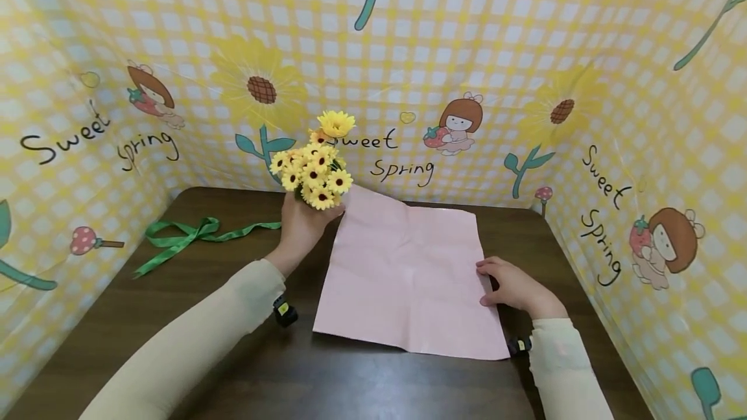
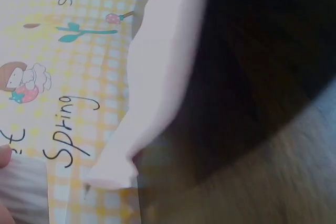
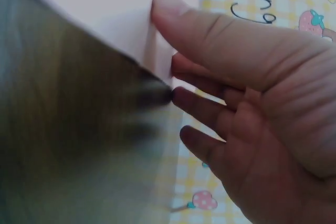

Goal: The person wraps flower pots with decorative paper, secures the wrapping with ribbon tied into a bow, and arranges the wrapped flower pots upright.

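Observation:
In the head view my left hand (image 1: 303, 222) grips a bunch of yellow artificial flowers (image 1: 315, 174) with dark centres, upright by the paper's far left corner; its stems are hidden. A creased sheet of pink wrapping paper (image 1: 403, 271) lies on the table in front of me. At its right edge rests my right hand (image 1: 516, 284), thumb and fingertips apart and touching the paper. The right wrist view shows the thumb (image 3: 184, 24) against the paper, with the other fingers along its edge. Only slivers of the left hand's fingers enter the left wrist view.
A green ribbon (image 1: 192, 235) lies loosely looped at the left of the dark wooden table (image 1: 245, 368). Yellow checked cloth (image 1: 373, 70) with printed flowers and figures walls the back and both sides. Each wrist carries a small black camera.

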Motion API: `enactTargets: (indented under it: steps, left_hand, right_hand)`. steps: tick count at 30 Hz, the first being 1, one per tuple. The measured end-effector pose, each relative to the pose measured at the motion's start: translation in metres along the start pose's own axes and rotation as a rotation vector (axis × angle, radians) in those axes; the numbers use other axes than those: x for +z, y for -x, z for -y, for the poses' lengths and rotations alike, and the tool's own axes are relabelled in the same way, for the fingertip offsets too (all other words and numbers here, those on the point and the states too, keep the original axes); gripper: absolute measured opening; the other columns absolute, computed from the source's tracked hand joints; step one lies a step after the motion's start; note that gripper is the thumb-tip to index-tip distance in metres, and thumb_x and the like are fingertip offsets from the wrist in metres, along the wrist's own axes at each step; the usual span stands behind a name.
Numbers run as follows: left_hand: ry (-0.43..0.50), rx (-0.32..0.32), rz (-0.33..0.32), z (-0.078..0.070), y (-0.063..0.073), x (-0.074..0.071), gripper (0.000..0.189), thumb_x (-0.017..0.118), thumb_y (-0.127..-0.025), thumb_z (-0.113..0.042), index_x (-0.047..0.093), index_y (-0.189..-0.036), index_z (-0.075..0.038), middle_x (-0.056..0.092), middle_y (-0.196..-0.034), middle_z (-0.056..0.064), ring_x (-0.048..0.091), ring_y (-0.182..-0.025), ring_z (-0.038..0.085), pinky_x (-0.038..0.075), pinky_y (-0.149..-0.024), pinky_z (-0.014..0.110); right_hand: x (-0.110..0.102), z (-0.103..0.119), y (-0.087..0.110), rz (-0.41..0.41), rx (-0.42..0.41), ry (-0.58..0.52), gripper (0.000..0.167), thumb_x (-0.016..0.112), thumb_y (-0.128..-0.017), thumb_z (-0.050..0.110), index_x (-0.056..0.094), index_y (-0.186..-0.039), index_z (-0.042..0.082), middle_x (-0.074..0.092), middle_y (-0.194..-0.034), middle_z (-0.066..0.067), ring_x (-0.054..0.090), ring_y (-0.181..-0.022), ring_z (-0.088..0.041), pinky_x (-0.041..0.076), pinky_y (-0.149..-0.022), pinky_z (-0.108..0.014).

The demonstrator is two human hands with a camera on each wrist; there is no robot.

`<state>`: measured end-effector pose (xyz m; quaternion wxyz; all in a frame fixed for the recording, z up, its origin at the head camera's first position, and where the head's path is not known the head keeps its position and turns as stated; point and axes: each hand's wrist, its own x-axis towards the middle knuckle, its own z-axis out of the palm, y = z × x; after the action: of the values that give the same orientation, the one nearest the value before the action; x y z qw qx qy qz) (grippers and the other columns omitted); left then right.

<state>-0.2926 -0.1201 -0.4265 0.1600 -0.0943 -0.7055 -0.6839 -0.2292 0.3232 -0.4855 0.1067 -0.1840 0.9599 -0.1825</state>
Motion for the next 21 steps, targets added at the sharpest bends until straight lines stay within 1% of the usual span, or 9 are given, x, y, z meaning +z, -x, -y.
enactTargets:
  steps: [1,3,5,7,10,12,15,17,21]
  left_hand:
    - [-0.059,0.007,0.014,-0.001,0.002,-0.002,0.078,0.088,-0.08,-0.009,0.05,-0.146,-0.024,0.057,-0.142,0.0,0.055,-0.127,0.015,0.051,-0.103,0.038]
    - [-0.311,0.067,0.021,-0.002,0.007,-0.004,0.085,0.093,-0.076,-0.02,0.048,-0.148,-0.024,0.057,-0.143,-0.001,0.054,-0.131,0.014,0.047,-0.107,0.038]
    - [-0.389,0.076,0.07,-0.002,0.014,-0.005,0.089,0.093,-0.076,-0.027,0.044,-0.151,-0.025,0.054,-0.146,0.001,0.052,-0.135,0.019,0.044,-0.11,0.046]
    - [-0.397,0.059,0.131,0.0,0.022,-0.002,0.093,0.092,-0.077,-0.03,0.04,-0.153,-0.026,0.052,-0.149,0.002,0.051,-0.137,0.022,0.043,-0.111,0.05]
    - [-0.394,0.011,0.22,0.006,0.034,0.007,0.096,0.092,-0.077,-0.034,0.036,-0.155,-0.03,0.052,-0.15,0.001,0.051,-0.138,0.021,0.043,-0.111,0.049]
    - [-0.379,-0.013,0.277,0.01,0.042,0.015,0.098,0.092,-0.077,-0.032,0.035,-0.156,-0.029,0.052,-0.15,0.001,0.051,-0.138,0.021,0.042,-0.113,0.048]
    - [-0.387,-0.035,0.355,0.017,0.053,0.026,0.103,0.094,-0.074,-0.033,0.033,-0.157,-0.023,0.051,-0.151,0.003,0.048,-0.141,0.022,0.038,-0.117,0.046]
    - [-0.41,-0.038,0.391,0.022,0.06,0.031,0.106,0.095,-0.072,-0.034,0.033,-0.157,-0.019,0.052,-0.15,0.004,0.049,-0.14,0.022,0.037,-0.117,0.044]
    - [-0.387,-0.062,0.43,0.033,0.07,0.035,0.105,0.096,-0.07,-0.031,0.036,-0.155,-0.018,0.054,-0.148,0.002,0.051,-0.138,0.02,0.037,-0.117,0.042]
  right_hand:
    - [0.0,0.002,-0.001,0.0,-0.005,-0.004,0.066,0.088,-0.08,0.02,0.061,-0.134,-0.007,0.055,-0.143,-0.021,0.052,-0.133,-0.041,0.041,-0.111,-0.057]
    - [0.002,0.008,-0.002,0.004,-0.024,-0.005,0.065,0.088,-0.081,0.021,0.061,-0.133,-0.007,0.055,-0.142,-0.02,0.052,-0.133,-0.041,0.041,-0.11,-0.056]
    - [0.004,0.014,-0.004,0.014,-0.036,-0.004,0.064,0.087,-0.081,0.021,0.062,-0.133,-0.007,0.055,-0.143,-0.019,0.052,-0.133,-0.04,0.042,-0.11,-0.055]
    - [0.007,0.02,-0.006,0.024,-0.042,0.001,0.063,0.087,-0.082,0.021,0.062,-0.134,-0.006,0.055,-0.143,-0.018,0.052,-0.133,-0.038,0.042,-0.111,-0.054]
    - [0.01,0.028,-0.007,0.031,-0.049,0.007,0.062,0.087,-0.081,0.02,0.063,-0.133,-0.005,0.055,-0.143,-0.016,0.053,-0.133,-0.036,0.043,-0.11,-0.052]
    - [0.011,0.033,-0.007,0.035,-0.056,0.011,0.062,0.088,-0.08,0.019,0.063,-0.132,-0.005,0.056,-0.143,-0.016,0.054,-0.132,-0.036,0.043,-0.11,-0.052]
    - [0.014,0.041,-0.008,0.044,-0.06,0.011,0.063,0.089,-0.079,0.019,0.064,-0.132,-0.004,0.056,-0.142,-0.014,0.055,-0.131,-0.035,0.045,-0.109,-0.051]
    - [0.017,0.046,-0.01,0.05,-0.058,0.014,0.063,0.089,-0.079,0.02,0.064,-0.133,-0.003,0.056,-0.142,-0.012,0.055,-0.131,-0.033,0.045,-0.109,-0.049]
    - [0.022,0.056,-0.012,0.061,-0.078,0.038,0.062,0.089,-0.079,0.022,0.065,-0.132,-0.001,0.058,-0.14,-0.01,0.057,-0.13,-0.03,0.046,-0.109,-0.048]
